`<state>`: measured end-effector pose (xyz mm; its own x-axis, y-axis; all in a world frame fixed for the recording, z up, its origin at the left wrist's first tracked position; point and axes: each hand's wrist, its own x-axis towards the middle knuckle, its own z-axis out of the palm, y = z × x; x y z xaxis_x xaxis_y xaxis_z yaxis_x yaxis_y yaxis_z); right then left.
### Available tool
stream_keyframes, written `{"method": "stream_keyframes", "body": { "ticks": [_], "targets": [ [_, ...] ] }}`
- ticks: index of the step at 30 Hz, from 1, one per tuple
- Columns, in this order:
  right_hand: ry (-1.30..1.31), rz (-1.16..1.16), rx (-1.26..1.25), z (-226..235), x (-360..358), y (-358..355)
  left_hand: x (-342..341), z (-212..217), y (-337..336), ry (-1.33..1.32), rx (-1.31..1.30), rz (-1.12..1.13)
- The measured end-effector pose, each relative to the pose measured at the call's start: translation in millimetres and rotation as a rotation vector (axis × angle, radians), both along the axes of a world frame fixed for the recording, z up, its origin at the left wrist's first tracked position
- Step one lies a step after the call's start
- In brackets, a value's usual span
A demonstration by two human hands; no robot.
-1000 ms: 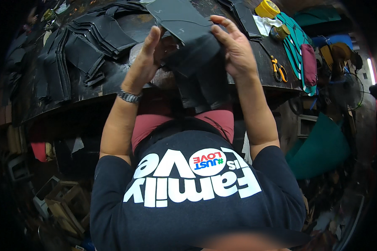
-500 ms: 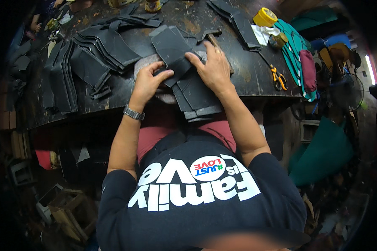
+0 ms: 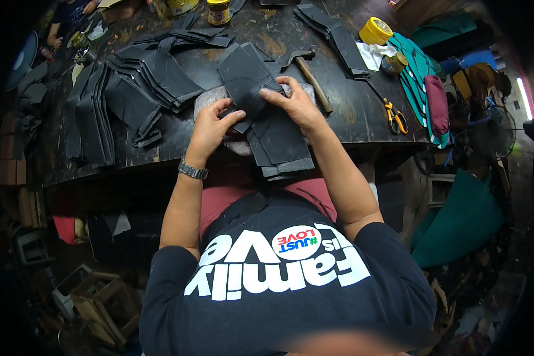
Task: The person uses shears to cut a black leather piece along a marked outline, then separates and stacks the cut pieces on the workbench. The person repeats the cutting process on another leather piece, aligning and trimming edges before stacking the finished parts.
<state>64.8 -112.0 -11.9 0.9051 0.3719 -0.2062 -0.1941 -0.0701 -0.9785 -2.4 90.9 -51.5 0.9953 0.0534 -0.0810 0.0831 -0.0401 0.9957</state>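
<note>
In front of me, a black sheet piece (image 3: 243,77), leather-like with a curved seam line, is pinched at its left edge by my left hand (image 3: 213,127), thumb against fingers. My right hand (image 3: 296,107) grips the same piece at its right side, thumb on top. Beneath it, a stack of similar black pieces (image 3: 279,145) reaches over the table's front edge. Under these lies a greyish block (image 3: 206,101), mostly covered. Just right of my right hand rests a hammer (image 3: 315,83) with a wooden handle.
Piles of black pieces (image 3: 151,74) spread over the dark table (image 3: 172,139) at left; another bundle (image 3: 335,41) lies at back right. Orange-handled scissors (image 3: 396,118), a yellow tub (image 3: 375,31), a jar (image 3: 218,13) and teal fabric (image 3: 418,83) are also there. Another person's hand (image 3: 57,43) shows far left.
My right hand has drawn back from beside the hammer, whose handle now shows fully, and its fingers have curled in on the black piece. The whole view has shifted slightly.
</note>
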Motion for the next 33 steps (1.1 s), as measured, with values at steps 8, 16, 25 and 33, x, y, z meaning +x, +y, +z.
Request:
{"method": "stream_keyframes", "body": {
  "ticks": [8, 16, 25, 33],
  "targets": [
    [-0.042, 0.292, 0.212, 8, -1, -8, 4, 55, 43, -0.236, 0.384, 0.114],
    [-0.244, 0.582, -0.052, 27, -43, -40, 71, 70, 60, -0.088, 0.487, -0.236],
    [-0.046, 0.426, 0.087, 28, -67, -79, 57, 49, 44, -0.318, -0.475, 0.055],
    [-0.326, -0.061, 0.087, 22, -14, -198, -24, 37, 60, -0.304, -0.089, 0.215]
  ]
}}
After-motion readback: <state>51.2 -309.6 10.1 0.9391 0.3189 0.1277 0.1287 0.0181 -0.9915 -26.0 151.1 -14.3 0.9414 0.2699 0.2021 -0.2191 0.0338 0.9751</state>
